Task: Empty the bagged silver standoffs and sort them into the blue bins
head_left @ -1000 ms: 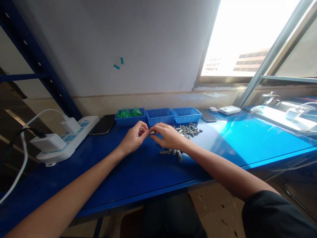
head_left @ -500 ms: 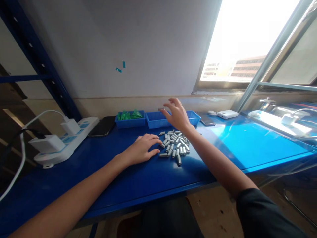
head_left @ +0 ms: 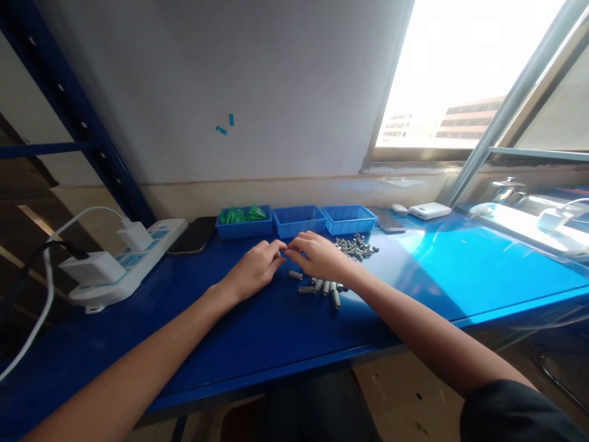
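My left hand (head_left: 257, 269) and my right hand (head_left: 315, 255) meet fingertip to fingertip just above the table. Both have thumb and fingers pinched together, and whatever sits between them is hidden or too small to make out. Under and in front of my right hand lie several silver hexagonal metal standoffs (head_left: 336, 299), partly covered by the hand. One loose standoff (head_left: 295, 275) rests just below the fingertips. Beyond my right wrist is a heap of small grey screws (head_left: 361, 248).
Along the wall stand a blue bin with green packets (head_left: 243, 230), a middle blue bin (head_left: 297, 230) and a right blue bin (head_left: 350, 226). A power strip (head_left: 133, 267) and a dark phone (head_left: 192, 236) are at left. A white device (head_left: 429, 211) lies back right.
My right hand has come down from above the bins, where it pinched a small metal piece, to meet my left hand. The left fingers have closed from a spread pose beside the standoffs.
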`<state>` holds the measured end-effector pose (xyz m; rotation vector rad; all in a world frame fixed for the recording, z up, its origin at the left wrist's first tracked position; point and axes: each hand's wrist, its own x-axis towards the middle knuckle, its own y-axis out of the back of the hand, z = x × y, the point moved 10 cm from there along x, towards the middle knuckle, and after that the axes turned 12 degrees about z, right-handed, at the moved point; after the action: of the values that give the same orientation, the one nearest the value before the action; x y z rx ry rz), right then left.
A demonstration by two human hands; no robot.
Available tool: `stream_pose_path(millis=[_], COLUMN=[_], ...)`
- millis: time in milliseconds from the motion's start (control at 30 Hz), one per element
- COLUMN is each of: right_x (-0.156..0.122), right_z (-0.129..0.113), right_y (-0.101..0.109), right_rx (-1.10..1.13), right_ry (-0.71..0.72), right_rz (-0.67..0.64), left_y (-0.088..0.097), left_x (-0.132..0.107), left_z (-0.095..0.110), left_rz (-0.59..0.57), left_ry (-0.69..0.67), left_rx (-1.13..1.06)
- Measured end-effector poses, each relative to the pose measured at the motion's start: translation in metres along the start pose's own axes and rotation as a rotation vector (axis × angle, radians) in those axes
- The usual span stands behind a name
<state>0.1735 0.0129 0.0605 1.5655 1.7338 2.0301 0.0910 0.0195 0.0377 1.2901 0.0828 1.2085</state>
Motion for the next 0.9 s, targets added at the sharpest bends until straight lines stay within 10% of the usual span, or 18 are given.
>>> stream_pose_path(millis=[167, 333, 633, 767, 900], right_x=[-0.016, -0.014, 0.007, 0.024, 0.018], right_z=[-0.019, -0.028, 0.002, 0.031, 0.021], right_y=[-0.02, -0.021, 0.147, 0.112, 0.043], right_rx=[-0.147, -0.042, 0.123, 0.074, 0.048], right_ry=[0.085, 0.157, 0.009, -0.052, -0.016], right_rz=[-0.184, -0.141, 1.034, 0.822, 0.428], left_y=[0.023, 0.006, -0.01, -0.02, -0.018], left_x=[0.005, 0.002, -0.008, -0.016, -0.011], left_z=[-0.024, -0.018, 0.032, 0.057, 0.042], left_rz=[0.148, 0.081, -0.122, -0.219, -0.176], left_ry=[0.092, 0.016, -0.087, -0.179, -0.149], left_rx=[0.036, 0.028, -0.044, 0.007, 0.019])
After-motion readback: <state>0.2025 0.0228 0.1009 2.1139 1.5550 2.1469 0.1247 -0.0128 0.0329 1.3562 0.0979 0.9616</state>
